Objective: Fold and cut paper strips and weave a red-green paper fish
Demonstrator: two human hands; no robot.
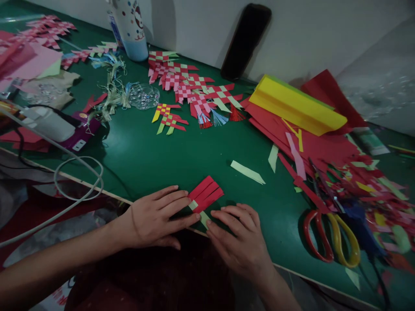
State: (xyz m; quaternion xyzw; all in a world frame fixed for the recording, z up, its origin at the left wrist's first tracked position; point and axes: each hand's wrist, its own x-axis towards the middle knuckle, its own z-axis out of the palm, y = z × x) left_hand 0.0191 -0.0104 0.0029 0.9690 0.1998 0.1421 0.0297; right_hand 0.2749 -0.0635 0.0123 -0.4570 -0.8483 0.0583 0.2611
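Note:
A red paper piece (207, 193) cut into strips lies near the table's front edge, with a pale green strip (203, 218) woven through its lower end. Flat beside its left side rests my left hand (162, 214), fingers spread, fingertips touching the paper. My right hand (241, 233) is at the lower right of the piece, its fingers bent and slightly apart, a fingertip at the end of the green strip. Another pale green strip (248, 172) lies to the upper right on the green table (136, 149).
Scissors (330, 237) with red and yellow handles lie at right, near paper scraps (379, 190) and stacked red and yellow sheets (296, 103). Woven paper fish (184, 86), a bottle (133, 32) and a phone (246, 41) stand or lie behind. A white cable (78, 157) loops at left.

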